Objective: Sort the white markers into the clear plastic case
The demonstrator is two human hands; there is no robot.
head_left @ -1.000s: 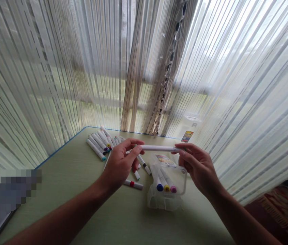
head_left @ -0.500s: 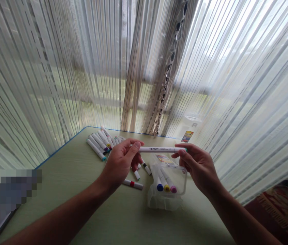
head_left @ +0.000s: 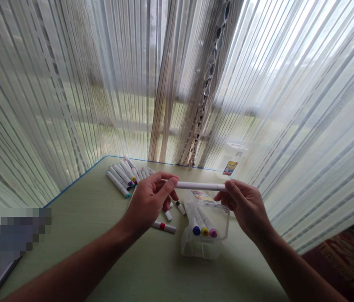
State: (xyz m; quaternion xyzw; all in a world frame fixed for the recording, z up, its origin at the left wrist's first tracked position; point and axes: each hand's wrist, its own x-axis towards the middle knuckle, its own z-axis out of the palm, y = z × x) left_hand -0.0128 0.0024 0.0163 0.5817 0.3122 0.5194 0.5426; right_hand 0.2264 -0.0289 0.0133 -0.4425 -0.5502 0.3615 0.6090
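Observation:
A white marker lies level in the air between my two hands. Its left end is pinched by my left hand, while the fingers of my right hand close on the other end and cover its tip. Below and behind it stands a clear plastic case holding three markers with blue, yellow and pink ends. Several loose white markers are heaped on the table beyond my left hand, partly hidden by it. A marker with a red band rests left of the case.
The pale green table has a blue edge along its back. A clear lid-like piece with a label stands at the back right, against sheer striped curtains. A blurred-out object sits at the lower left, patterned fabric at the right.
The marker has been rolled about its length, so its printed label no longer shows. My right fingers now cover its green end. The case and loose markers have stayed put.

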